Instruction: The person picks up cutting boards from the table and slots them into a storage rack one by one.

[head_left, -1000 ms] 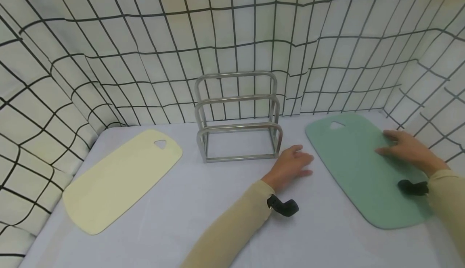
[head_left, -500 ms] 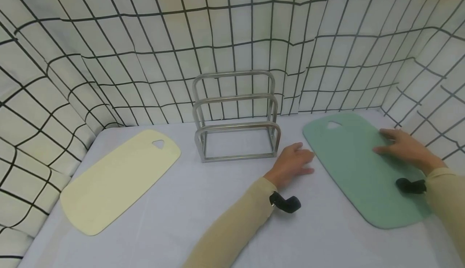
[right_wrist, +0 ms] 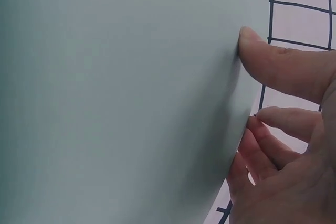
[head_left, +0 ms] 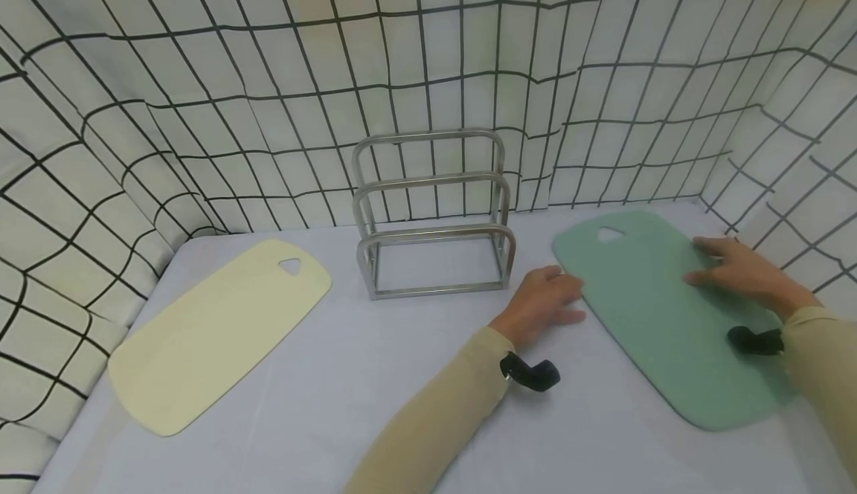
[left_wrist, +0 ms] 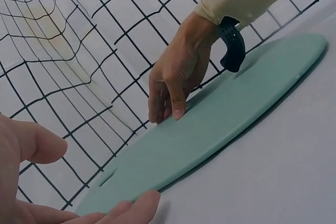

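Note:
A green cutting board [head_left: 643, 300] with a small handle hole lies at the right of the table. My right hand [head_left: 746, 271] grips its right edge; in the right wrist view the thumb [right_wrist: 278, 66] presses on the top face while the other fingers curl along the rim. My left hand [head_left: 541, 304] is by the board's left edge, fingers extended and thumb apart. Its fingertips [left_wrist: 149, 203] overlap that edge in the left wrist view; whether they touch it I cannot tell. A pale yellow cutting board [head_left: 221, 338] lies flat at the left.
A metal rack [head_left: 435, 232] with several upright loops stands at the back middle, just beyond my left hand. White cloth with a black grid [head_left: 321, 92] walls the back and both sides. White cloth covers the table [head_left: 321, 405].
The green cutting board has slid slightly left and nearer, with my right hand on it. My left hand has moved a little right to its edge. The view has shifted slightly.

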`<state>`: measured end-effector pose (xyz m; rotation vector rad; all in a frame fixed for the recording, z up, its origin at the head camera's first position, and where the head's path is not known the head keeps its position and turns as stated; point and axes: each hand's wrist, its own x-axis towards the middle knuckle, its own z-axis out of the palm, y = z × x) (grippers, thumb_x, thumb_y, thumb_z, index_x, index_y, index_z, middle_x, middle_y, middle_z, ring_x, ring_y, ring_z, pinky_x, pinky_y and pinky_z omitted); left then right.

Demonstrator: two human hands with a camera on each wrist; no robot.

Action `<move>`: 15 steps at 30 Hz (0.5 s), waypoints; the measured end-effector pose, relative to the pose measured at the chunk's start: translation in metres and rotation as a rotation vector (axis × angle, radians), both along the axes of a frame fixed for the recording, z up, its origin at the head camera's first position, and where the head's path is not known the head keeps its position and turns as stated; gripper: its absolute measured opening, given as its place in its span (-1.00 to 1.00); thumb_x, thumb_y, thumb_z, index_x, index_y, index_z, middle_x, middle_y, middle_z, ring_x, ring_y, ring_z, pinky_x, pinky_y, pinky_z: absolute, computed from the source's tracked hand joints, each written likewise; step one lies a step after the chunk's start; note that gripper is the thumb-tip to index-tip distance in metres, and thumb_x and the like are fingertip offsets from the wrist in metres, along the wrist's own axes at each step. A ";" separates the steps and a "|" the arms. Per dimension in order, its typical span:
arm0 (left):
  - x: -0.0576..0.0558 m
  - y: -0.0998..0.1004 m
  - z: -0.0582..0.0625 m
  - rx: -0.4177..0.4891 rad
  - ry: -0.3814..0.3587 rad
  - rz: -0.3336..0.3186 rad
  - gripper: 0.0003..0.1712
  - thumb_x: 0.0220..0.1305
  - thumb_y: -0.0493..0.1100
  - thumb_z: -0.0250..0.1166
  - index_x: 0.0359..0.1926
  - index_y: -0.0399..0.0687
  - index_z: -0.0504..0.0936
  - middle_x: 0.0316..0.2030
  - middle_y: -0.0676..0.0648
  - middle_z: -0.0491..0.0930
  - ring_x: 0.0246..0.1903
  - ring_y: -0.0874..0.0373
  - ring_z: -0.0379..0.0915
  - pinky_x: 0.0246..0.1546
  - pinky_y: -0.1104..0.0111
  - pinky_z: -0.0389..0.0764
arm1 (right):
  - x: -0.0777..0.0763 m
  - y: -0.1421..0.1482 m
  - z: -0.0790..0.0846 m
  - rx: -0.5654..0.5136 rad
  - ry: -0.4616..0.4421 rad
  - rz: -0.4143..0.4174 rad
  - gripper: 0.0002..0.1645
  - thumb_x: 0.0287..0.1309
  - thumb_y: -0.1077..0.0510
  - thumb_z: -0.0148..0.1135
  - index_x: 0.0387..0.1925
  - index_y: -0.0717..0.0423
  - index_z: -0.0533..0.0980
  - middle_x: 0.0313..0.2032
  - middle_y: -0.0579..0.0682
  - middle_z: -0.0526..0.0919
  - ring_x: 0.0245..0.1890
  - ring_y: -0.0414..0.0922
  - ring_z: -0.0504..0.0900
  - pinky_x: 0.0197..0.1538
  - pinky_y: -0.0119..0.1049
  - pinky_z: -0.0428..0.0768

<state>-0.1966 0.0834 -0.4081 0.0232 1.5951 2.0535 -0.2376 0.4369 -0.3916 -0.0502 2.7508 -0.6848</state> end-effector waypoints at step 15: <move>-0.001 0.000 0.000 0.012 -0.015 0.008 -0.18 0.39 -0.12 0.31 0.54 -0.31 0.21 0.36 -0.25 0.51 0.36 -0.10 0.50 0.22 0.13 0.70 | -0.006 0.002 0.001 0.041 -0.065 -0.041 0.43 0.28 -0.55 0.10 0.56 0.46 -0.23 0.48 0.67 -0.10 0.36 0.68 0.08 0.32 0.58 0.23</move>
